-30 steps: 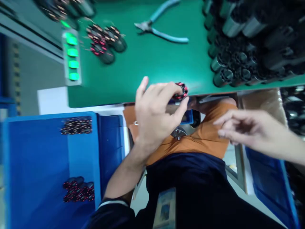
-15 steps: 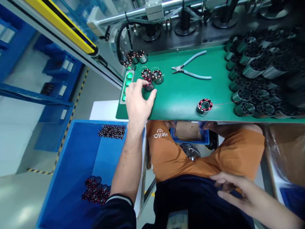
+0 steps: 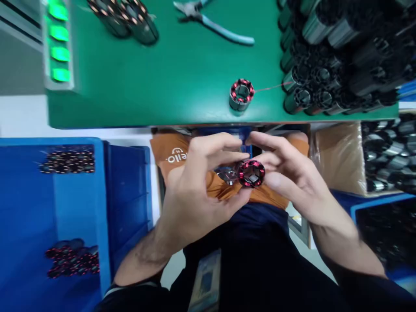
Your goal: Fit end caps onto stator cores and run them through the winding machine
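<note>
A motor stator (image 3: 243, 174) with red wire windings is held up over my lap, its ringed end facing me. My left hand (image 3: 195, 190) grips it from the left, thumb below and fingers above. From the right, the thumb and bent fingers of my right hand (image 3: 295, 177) close on its side. On the green bench mat (image 3: 156, 91) stands another red-wound stator (image 3: 240, 102), a thin red wire running from it toward the stacked cores at the right. Two copper-wound stators (image 3: 141, 28) stand at the upper left, near blue-handled cutting pliers (image 3: 224, 32).
Many bare stator cores (image 3: 321, 73) are stacked at the mat's right. A strip of green lit buttons (image 3: 60, 54) lies left. A blue bin (image 3: 100, 208) at the lower left contains wound stators. At the right are a lined carton (image 3: 341, 160) of cores and another blue bin (image 3: 383, 201).
My left hand has taken the red-wound stator from the group at the bench's left and brought it over my lap. My right hand has risen to meet it. The view has tilted down.
</note>
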Tool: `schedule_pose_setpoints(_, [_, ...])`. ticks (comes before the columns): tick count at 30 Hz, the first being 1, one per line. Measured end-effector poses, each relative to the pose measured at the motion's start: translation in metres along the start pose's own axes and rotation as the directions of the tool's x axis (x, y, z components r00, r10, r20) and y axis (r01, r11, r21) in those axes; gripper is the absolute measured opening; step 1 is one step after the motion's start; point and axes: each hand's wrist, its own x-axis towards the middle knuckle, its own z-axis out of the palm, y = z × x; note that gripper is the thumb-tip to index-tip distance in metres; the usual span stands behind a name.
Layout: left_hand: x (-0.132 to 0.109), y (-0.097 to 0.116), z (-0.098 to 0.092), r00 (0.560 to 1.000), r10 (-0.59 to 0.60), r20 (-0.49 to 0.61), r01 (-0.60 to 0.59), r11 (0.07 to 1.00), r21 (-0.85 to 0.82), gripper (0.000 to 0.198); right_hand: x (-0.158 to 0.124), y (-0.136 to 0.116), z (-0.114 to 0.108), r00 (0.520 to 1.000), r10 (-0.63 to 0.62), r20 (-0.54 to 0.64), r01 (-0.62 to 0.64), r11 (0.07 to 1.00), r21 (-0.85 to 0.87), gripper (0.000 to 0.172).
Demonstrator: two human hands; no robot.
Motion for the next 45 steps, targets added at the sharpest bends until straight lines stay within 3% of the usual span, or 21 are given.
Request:
schedule_pose_setpoints(3, [-0.003,0.0,0.005,0.998,-0.012,0.054,0.012,1.0,0.0,0.063,0.004,0.008,-0.002,0.994,0.057,0.088,-0.071,0.984,0.166,0.05])
schedule_pose_setpoints(5, [-0.003,-0.002,0.005,0.999,0.005,0.032,-0.006,0.999,0.033,0.058,0.003,0.01,-0.006,0.993,0.093,0.066,-0.107,0.966,0.237,0.046])
schedule_pose_setpoints(8, [-0.006,-0.005,0.003,0.998,0.06,0.015,-0.062,0.993,0.097,0.036,0.002,0.007,-0.008,0.987,0.164,-0.001,-0.156,0.94,0.303,0.048])
schedule_pose_setpoints(13, [-0.005,-0.012,0.006,0.991,0.067,0.118,-0.087,0.982,0.169,0.019,0.002,0.007,-0.009,0.986,0.162,-0.03,-0.141,0.926,0.35,0.048])
schedule_pose_setpoints(17, [0.003,-0.022,0.011,0.985,0.136,0.109,-0.158,0.961,0.225,0.009,0.0,0.009,-0.012,0.992,0.119,-0.038,-0.097,0.921,0.376,0.041])
schedule_pose_setpoints(20, [0.004,-0.032,0.018,0.994,0.087,0.062,-0.091,0.993,0.08,0.012,0.0,0.007,-0.016,0.992,0.116,-0.046,-0.088,0.912,0.4,0.042])
schedule_pose_setpoints(22, [0.003,-0.036,0.022,0.998,-0.019,0.053,0.026,0.991,-0.128,0.035,0.001,0.007,-0.016,0.989,0.143,-0.035,-0.115,0.9,0.421,0.045])
schedule_pose_setpoints(24, [0.004,-0.037,0.025,0.997,-0.045,0.06,0.059,0.967,-0.246,0.055,0.003,0.008,-0.015,0.987,0.163,-0.003,-0.145,0.883,0.447,0.047])
schedule_pose_setpoints(25, [0.006,-0.035,0.025,0.998,-0.017,0.06,0.031,0.968,-0.248,0.053,0.004,0.01,-0.014,0.985,0.172,0.014,-0.159,0.876,0.455,0.047])
schedule_pose_setpoints(29, [0.014,-0.028,0.025,0.994,0.105,0.031,-0.101,0.988,-0.114,0.008,0.006,0.016,-0.011,0.976,0.216,0.038,-0.21,0.869,0.447,0.056])
schedule_pose_setpoints(31, [0.016,-0.029,0.024,0.992,0.122,0.004,-0.122,0.991,-0.05,0.003,0.006,0.019,-0.011,0.975,0.22,0.03,-0.211,0.876,0.434,0.059])
schedule_pose_setpoints(34, [0.01,-0.043,0.023,0.982,0.185,0.047,-0.188,0.98,0.06,0.003,0.004,0.02,-0.015,0.973,0.207,-0.097,-0.159,0.918,0.364,0.061])
schedule_pose_setpoints(36, [0.002,-0.06,0.025,0.969,0.177,0.171,-0.204,0.967,0.155,0.002,0.002,0.02,-0.018,0.952,0.156,-0.264,-0.08,0.958,0.276,0.058])
schedule_pose_setpoints(39, [-0.01,-0.085,0.028,0.931,0.002,0.366,-0.09,0.971,0.223,0.013,-0.003,0.021,-0.021,0.9,0.012,-0.436,0.057,0.988,0.145,0.054])
schedule_pose_setpoints(40, [-0.012,-0.089,0.029,0.931,-0.059,0.36,-0.012,0.981,0.192,0.012,-0.004,0.02,-0.021,0.892,-0.023,-0.452,0.084,0.99,0.116,0.054])
schedule_pose_setpoints(42, [-0.01,-0.086,0.031,0.962,-0.126,0.242,0.117,0.992,0.054,0.004,-0.007,0.02,-0.018,0.902,-0.03,-0.43,0.072,0.994,0.082,0.055])
schedule_pose_setpoints(45, [0.004,-0.062,0.032,0.994,-0.091,0.063,0.098,0.987,-0.127,0.012,-0.01,0.02,-0.011,0.934,0.054,-0.354,-0.046,0.998,0.03,0.06])
